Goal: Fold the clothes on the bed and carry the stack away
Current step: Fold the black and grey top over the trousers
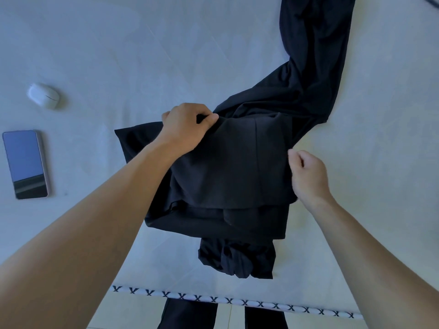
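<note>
Both forearms reach in from the bottom edge toward a dark pile on the bed [166,55]. Left hand [186,125]: fingers curled, pinching the far edge of the black garment [232,162] at its upper left corner, thumb pressed onto the cloth. Right hand [308,173]: fingers curled at the garment's right edge; whether cloth is actually caught between them cannot be told, since the fingertips are turned away from view. The two hands are well apart, one on each side of the folded panel.

Garment: partly folded, lying on top of other dark clothes [237,260] near the front edge of the bed. One long unfolded section [313,55] trails away from the pile toward the upper right.

Bed surface is pale. A phone [25,163] lies face up at the left, well apart from the clothes, with a white earbud case [43,95] beyond it. A patterned trim [237,301] runs along the near bed edge.
</note>
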